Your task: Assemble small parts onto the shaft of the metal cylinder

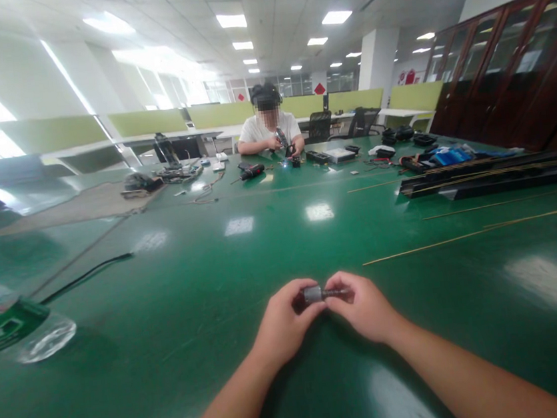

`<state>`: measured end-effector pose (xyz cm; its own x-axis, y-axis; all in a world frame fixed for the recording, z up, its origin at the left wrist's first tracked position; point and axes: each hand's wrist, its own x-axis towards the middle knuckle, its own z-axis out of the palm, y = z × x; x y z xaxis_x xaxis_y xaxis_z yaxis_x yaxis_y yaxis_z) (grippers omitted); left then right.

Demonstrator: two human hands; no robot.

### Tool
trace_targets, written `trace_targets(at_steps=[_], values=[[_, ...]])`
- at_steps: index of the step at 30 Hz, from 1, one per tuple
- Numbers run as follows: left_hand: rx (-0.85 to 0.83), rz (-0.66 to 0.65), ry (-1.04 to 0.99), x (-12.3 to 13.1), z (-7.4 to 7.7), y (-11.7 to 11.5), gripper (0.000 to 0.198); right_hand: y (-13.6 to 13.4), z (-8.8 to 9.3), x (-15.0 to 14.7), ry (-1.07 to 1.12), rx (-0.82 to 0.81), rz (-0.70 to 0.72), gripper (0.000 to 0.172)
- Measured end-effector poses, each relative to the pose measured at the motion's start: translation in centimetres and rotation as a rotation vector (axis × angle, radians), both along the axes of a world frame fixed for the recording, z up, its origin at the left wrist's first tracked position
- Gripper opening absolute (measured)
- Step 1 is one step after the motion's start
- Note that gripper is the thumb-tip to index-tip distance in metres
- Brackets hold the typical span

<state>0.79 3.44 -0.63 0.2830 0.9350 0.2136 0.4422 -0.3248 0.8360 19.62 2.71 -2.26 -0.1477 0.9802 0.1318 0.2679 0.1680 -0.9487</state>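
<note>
Both my hands meet over the near part of the green table (203, 258). My left hand (284, 322) is closed around the grey end of a small cylindrical metal part (314, 294). My right hand (365, 306) pinches the darker, thinner end of the same part. The part is held level between the two hands, just above the table top. Its details are too small to make out.
A clear plastic bottle (4, 324) lies at the left edge, with a black cable (85, 274) beside it. Thin brass rods (443, 240) and long black rails (496, 177) lie to the right. Across the table a person (269, 129) works among tools and parts.
</note>
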Motion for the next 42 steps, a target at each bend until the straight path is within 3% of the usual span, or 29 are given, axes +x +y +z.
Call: trace_targets(at_steps=[42], values=[[-0.016, 0.044, -0.034, -0.12, -0.11, 0.18, 0.029, 0.43, -0.45, 0.19, 0.015, -0.027, -0.044, 0.012]])
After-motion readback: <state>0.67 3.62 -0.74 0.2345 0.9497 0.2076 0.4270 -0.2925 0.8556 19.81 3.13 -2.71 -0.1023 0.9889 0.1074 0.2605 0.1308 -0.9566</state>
